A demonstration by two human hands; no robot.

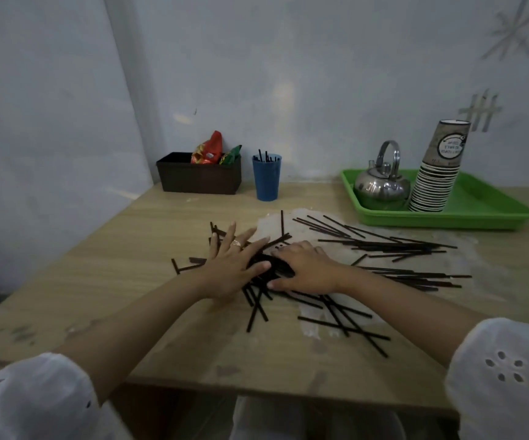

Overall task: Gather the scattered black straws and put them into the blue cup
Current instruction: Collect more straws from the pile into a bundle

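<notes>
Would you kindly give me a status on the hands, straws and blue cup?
Left hand flat, fingers spread, pressing the black straws. Right hand curled round a bunch of them. Blue cup upright behind, few straws inside. Nothing blocking the cup.

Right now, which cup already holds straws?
The blue cup beside the brown box: black straw tips poke above its rim. The paper cup stack on the green tray shows none.
</notes>
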